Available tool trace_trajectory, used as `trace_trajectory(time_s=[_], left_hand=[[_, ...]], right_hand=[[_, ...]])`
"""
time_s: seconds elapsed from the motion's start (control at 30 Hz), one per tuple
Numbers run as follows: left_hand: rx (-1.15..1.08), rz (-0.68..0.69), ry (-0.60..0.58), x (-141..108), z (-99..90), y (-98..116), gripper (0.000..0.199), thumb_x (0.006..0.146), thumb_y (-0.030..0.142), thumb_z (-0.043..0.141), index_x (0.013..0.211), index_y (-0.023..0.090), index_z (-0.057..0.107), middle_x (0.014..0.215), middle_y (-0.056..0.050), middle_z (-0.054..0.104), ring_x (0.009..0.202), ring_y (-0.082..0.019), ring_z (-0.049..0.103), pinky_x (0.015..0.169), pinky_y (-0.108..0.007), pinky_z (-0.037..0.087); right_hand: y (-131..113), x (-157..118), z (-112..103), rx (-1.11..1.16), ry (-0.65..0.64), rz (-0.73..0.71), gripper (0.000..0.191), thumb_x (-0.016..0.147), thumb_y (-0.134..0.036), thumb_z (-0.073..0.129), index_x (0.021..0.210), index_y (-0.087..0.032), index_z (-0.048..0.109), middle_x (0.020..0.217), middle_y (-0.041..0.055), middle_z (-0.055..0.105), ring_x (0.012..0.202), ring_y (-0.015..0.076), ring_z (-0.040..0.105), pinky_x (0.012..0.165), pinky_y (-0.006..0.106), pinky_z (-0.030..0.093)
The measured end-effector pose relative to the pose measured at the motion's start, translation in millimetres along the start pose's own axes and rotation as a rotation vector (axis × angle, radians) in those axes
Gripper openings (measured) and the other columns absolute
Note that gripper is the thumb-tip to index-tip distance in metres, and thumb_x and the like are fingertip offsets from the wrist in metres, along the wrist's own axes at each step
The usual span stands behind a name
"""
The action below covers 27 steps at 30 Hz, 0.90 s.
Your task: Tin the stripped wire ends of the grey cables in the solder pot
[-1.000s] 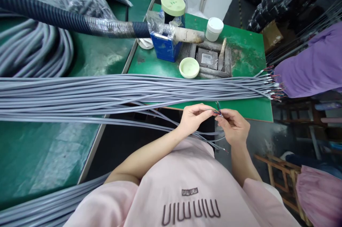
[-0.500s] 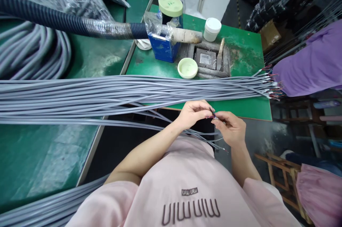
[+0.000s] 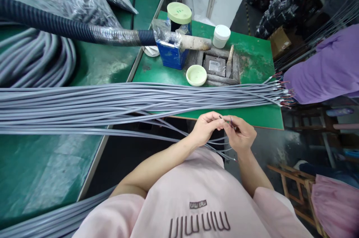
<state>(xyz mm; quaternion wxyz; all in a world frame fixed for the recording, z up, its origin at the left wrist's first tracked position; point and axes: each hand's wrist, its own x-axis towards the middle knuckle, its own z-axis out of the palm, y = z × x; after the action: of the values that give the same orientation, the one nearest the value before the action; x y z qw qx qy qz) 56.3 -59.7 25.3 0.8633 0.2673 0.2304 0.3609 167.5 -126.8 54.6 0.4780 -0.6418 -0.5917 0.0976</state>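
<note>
Stylised dark lettering, upside down from here and seeming to read "min min", stands on the pink shirt (image 3: pixel 182 189), small on a patch (image 3: pixel 198 204) and larger below, while the round lid's (image 3: pixel 179 13) green marks are illegible.

The green counter (image 3: pixel 254 56) bears a long bundle of grey cables (image 3: pixel 140 98), wire ends at its right edge. A pale green dish (image 3: pixel 196 75), a white tub (image 3: pixel 221 37) and a blue container (image 3: pixel 171 55) also stand on it.
</note>
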Motion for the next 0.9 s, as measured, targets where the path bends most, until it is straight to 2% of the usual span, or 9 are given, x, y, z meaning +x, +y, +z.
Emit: trace_trajectory(time_s=[0.13, 0.23, 0.3, 0.37, 0.47, 0.57, 0.67, 0.77, 0.9], left_hand=[[0.047, 0.150, 0.030, 0.8, 5.0, 6.8, 0.023, 0.066, 0.033, 0.083, 0.069, 0.016, 0.067, 0.064, 0.002, 0.064, 0.058, -0.007, 0.054, 0.061, -0.021, 0.045], [0.218, 0.301, 0.073, 1.5, 4.9, 17.1, 0.019, 0.068, 0.032, 0.081, 0.071, 0.017, 0.070, 0.069, 0.001, 0.066, 0.061, -0.009, 0.055, 0.062, -0.023, 0.045], [0.307, 0.358, 0.095, 1.7, 3.8, 21.2, 0.019, 0.069, 0.032, 0.081, 0.072, 0.017, 0.071, 0.069, 0.000, 0.067, 0.062, -0.009, 0.056, 0.062, -0.023, 0.046], [0.306, 0.348, 0.098, 2.2, 1.9, 20.8, 0.020, 0.069, 0.034, 0.081, 0.071, 0.017, 0.071, 0.069, 0.000, 0.067, 0.062, -0.010, 0.057, 0.063, -0.023, 0.047], [0.177, 0.251, 0.087, 4.6, -1.4, 13.6, 0.024, 0.070, 0.037, 0.080, 0.073, 0.016, 0.068, 0.068, 0.000, 0.068, 0.062, -0.009, 0.059, 0.064, -0.023, 0.048], [0.041, 0.178, 0.088, 8.5, -2.7, 8.4, 0.024, 0.072, 0.036, 0.079, 0.076, 0.016, 0.067, 0.068, 0.001, 0.068, 0.059, -0.007, 0.058, 0.062, -0.020, 0.047], [0.012, 0.175, 0.096, 12.4, -2.2, 13.8, 0.023, 0.075, 0.037, 0.076, 0.078, 0.017, 0.065, 0.068, 0.002, 0.067, 0.056, -0.006, 0.055, 0.058, -0.018, 0.044], [0.256, 0.297, 0.117, 15.0, -6.0, 27.6, 0.020, 0.081, 0.038, 0.070, 0.084, 0.018, 0.065, 0.070, 0.001, 0.066, 0.060, -0.009, 0.056, 0.061, -0.022, 0.045], [0.995, 0.676, 0.098, 17.8, -24.4, 41.7, 0.012, 0.087, 0.030, 0.063, 0.087, 0.018, 0.067, 0.076, -0.002, 0.067, 0.073, -0.014, 0.057, 0.071, -0.030, 0.044]], right_hand=[[-2.4, 11.0, 0.6, 0.059, 0.065, -0.039, 0.015, 0.086, -0.026, 0.062, 0.097, -0.028, 0.071, 0.079, 0.0025, 0.073, 0.067, 0.0174, 0.065, 0.062, 0.033, 0.054], [-4.7, 19.4, -1.6, 0.079, 0.066, -0.055, 0.015, 0.084, -0.022, 0.064, 0.095, -0.028, 0.072, 0.085, 0.0029, 0.074, 0.077, 0.0193, 0.068, 0.071, 0.036, 0.055], [-5.9, 23.5, -3.0, 0.084, 0.057, -0.038, 0.013, 0.084, -0.021, 0.065, 0.092, -0.027, 0.073, 0.084, 0.0027, 0.074, 0.078, 0.0190, 0.067, 0.072, 0.036, 0.055], [-6.3, 26.6, -3.3, 0.083, 0.051, -0.006, 0.010, 0.084, -0.022, 0.065, 0.089, -0.026, 0.073, 0.082, 0.0025, 0.073, 0.076, 0.0185, 0.067, 0.071, 0.035, 0.055], [-5.6, 31.2, -0.8, 0.093, 0.032, 0.021, 0.008, 0.085, -0.025, 0.064, 0.086, -0.025, 0.072, 0.081, 0.0025, 0.072, 0.076, 0.0180, 0.066, 0.072, 0.034, 0.055], [-5.1, 39.3, 4.3, 0.115, 0.004, 0.000, 0.008, 0.085, -0.026, 0.064, 0.083, -0.024, 0.072, 0.081, 0.0027, 0.072, 0.076, 0.0182, 0.066, 0.072, 0.034, 0.054], [-6.6, 55.8, 9.4, 0.112, -0.028, -0.037, 0.011, 0.086, -0.028, 0.063, 0.079, -0.023, 0.069, 0.078, 0.0021, 0.070, 0.074, 0.0177, 0.065, 0.069, 0.032, 0.052], [-8.8, 85.1, 14.7, 0.049, -0.075, -0.081, 0.016, 0.087, -0.030, 0.061, 0.076, -0.021, 0.068, 0.074, 0.0013, 0.066, 0.069, 0.0155, 0.060, 0.064, 0.029, 0.047], [-6.4, 137.9, 30.9, -0.152, -0.207, -0.142, 0.020, 0.084, -0.027, 0.061, 0.067, -0.017, 0.064, 0.064, -0.0003, 0.057, 0.061, 0.0127, 0.051, 0.060, 0.027, 0.037]])
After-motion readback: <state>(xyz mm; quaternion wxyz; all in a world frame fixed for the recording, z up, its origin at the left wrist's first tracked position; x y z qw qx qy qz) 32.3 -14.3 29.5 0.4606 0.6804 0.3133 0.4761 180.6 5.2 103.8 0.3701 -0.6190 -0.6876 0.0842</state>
